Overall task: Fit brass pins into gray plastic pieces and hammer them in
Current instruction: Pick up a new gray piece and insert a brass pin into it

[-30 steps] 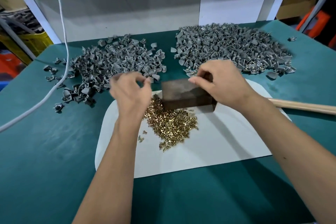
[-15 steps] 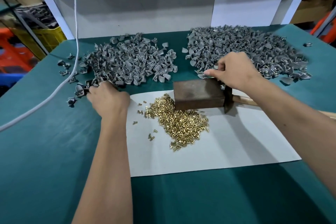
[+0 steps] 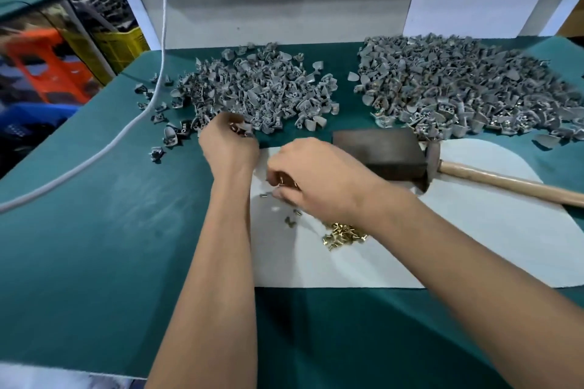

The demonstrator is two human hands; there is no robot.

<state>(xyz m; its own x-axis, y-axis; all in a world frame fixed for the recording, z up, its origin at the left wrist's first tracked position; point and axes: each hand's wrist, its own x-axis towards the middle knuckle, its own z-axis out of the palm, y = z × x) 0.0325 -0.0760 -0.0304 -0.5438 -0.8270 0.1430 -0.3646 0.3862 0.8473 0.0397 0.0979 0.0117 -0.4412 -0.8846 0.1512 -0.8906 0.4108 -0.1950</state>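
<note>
The left hand is reaching into the near edge of the left pile of gray plastic pieces, its fingers curling around one or two of them (the view there is blurred, so the exact grip is hard to read). The right hand is hovering over the brass pins on the white sheet, pinching a pin between thumb and fingertips; most of the pin heap is lying hidden under the wrist, with a few loose pins scattered toward the sheet's left edge. A dark metal block is sitting on the sheet's far side, and a hammer is lying just beside it with its head touching the block and its wooden handle pointing toward the right edge of the green table. A second, larger pile of gray pieces is spreading along the table's far right. A white cable is trailing across the far left corner.
</note>
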